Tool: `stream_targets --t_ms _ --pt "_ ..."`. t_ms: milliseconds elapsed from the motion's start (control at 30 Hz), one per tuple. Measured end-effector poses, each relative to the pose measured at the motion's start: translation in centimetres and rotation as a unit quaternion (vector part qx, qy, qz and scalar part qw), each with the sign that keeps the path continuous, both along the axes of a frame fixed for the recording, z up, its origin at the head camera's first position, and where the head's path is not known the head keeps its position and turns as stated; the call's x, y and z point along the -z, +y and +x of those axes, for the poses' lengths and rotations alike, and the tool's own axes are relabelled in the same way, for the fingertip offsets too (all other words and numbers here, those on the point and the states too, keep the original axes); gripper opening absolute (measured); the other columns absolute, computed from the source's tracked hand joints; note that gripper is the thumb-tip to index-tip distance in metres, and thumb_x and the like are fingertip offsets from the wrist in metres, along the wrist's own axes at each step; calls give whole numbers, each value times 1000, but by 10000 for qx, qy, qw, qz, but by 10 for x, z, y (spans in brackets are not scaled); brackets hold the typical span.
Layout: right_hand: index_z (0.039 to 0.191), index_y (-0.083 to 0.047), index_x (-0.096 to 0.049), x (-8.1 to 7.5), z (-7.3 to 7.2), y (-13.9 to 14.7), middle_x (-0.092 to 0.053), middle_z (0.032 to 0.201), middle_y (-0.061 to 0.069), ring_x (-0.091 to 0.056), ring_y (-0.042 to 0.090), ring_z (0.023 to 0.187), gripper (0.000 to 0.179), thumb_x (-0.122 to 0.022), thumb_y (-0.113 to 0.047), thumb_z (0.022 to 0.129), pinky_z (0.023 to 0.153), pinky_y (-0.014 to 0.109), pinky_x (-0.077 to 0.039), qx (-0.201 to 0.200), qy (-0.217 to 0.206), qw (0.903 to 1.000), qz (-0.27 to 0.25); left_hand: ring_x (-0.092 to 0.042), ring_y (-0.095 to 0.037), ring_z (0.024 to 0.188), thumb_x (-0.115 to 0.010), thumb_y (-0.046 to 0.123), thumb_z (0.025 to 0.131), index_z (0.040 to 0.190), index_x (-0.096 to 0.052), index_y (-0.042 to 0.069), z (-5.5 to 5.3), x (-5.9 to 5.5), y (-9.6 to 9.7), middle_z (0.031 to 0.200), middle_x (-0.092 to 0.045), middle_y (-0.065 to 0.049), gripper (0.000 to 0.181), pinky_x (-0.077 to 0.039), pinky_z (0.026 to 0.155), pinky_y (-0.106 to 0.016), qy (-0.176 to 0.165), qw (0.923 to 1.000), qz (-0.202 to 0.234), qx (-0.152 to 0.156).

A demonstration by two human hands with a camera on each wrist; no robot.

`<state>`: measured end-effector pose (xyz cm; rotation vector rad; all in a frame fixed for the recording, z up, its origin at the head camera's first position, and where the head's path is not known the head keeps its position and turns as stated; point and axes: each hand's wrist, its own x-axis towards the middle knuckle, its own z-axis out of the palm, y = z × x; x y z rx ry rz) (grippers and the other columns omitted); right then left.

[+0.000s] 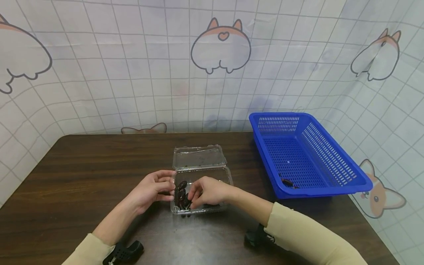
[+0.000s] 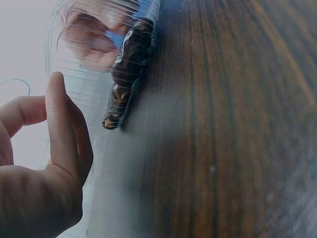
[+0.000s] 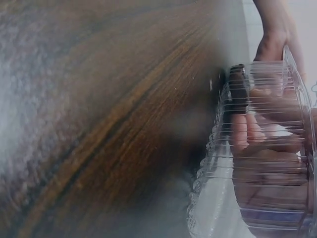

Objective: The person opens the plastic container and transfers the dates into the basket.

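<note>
A clear plastic clamshell box (image 1: 202,211) lies open on the table, its lid (image 1: 198,158) folded back. Several glossy dark brown, segmented, insect-like pieces (image 1: 181,193) lie along its left end. Through the wall in the left wrist view, one such dark piece (image 2: 130,62) shows an amber tip. My left hand (image 1: 155,189) touches the box's left side with its fingers extended. My right hand (image 1: 210,191) reaches inside, fingers bent downward, fingertips right at the dark pieces; I cannot tell whether it pinches one. In the right wrist view, the box wall partly blurs the right hand (image 3: 270,173).
A blue perforated plastic basket (image 1: 265,162) stands at the right, with a dark brown, legged piece (image 1: 287,182) in its near corner. Dark wood-grain tabletop (image 1: 82,176) surrounds the box. Behind rises a white gridded wall covering (image 1: 132,73) with cartoon animal prints.
</note>
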<state>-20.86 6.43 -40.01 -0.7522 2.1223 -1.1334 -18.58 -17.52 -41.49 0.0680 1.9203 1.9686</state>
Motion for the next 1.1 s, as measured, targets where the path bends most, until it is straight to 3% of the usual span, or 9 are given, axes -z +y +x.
stream_targets --t_ms 533,767,1100 --pt "91 0 -74 -3 1 2 -68 76 -4 -60 5 69 5 -77 2 88 62 19 -48 -496 230 9983 194 -63 -18 84 -61 1 96 148 -38 -10 2 -1 -1 106 -57 -11 58 -62 75 -33 -19 10000 9 11" --pt "91 -2 -73 -2 -1 3 -68 75 -4 -59 7 68 5 -76 -1 88 61 20 -48 -483 244 9984 179 -63 -18 84 -61 2 96 149 -37 -10 2 -3 0 107 -57 -11 59 -62 75 -33 37 10000 41 46" --pt "99 -4 -76 -7 -4 11 -71 84 -2 -64 10 80 12 -75 -4 88 69 22 -51 -419 328 9986 61 -63 -18 84 -61 2 96 148 -37 -10 0 -1 0 104 -57 -10 58 -62 75 -33 23 10000 38 45"
